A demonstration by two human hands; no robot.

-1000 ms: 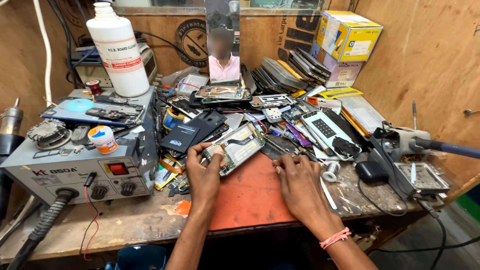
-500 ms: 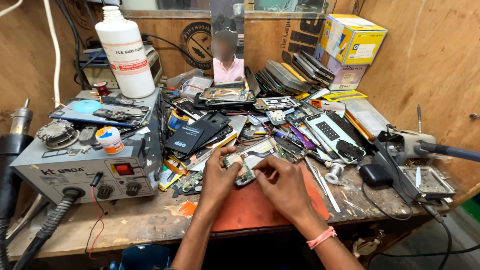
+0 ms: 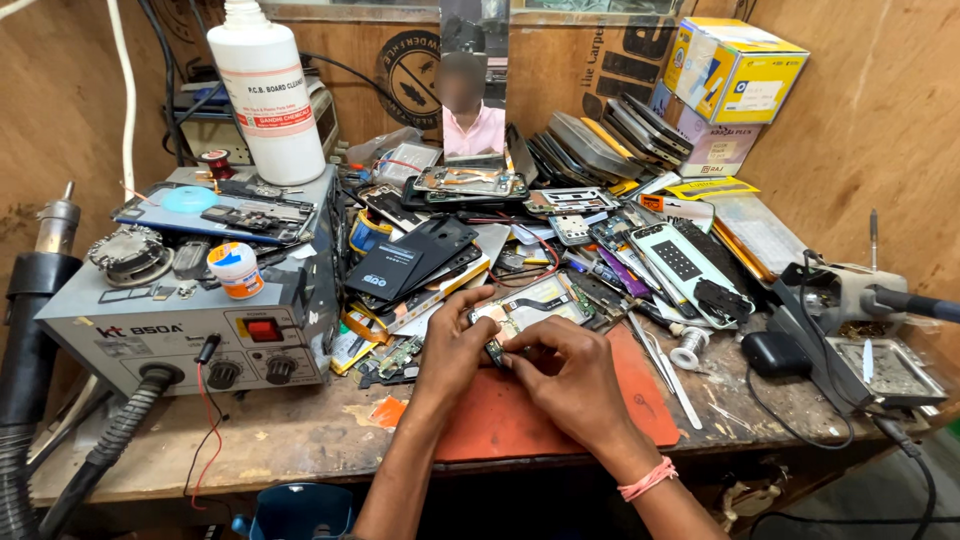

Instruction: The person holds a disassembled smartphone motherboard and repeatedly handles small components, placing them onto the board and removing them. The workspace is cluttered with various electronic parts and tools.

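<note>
A blue bin shows at the near edge, below the worn wooden bench. On the bench lies an orange mat, and both forearms cross it; a pink band circles the right wrist. The left hand and right hand meet over the far edge of the mat. Their fingertips are pinched together on a small dark part, held just at the near corner of an opened phone that lies tilted on the mat's far edge. The left thumb rests against the phone's frame.

Left of the hands stands a grey rework station with a red switch and two black knobs, a hose running from it. On its top sit a small white jar with an orange label and a phone with a round blue disc. Right of the hands lie tweezers, a solder spool and a metal tray.

Farther back, black phone backs and loose boards spread across the clutter. A tall white bottle with a red-and-white label stands at the rear left. A narrow mirror leans against the wall in the middle, a round black emblem beside it. At the rear right, a yellow and blue box sits on a pale box, with stacked phone frames just left.
</note>
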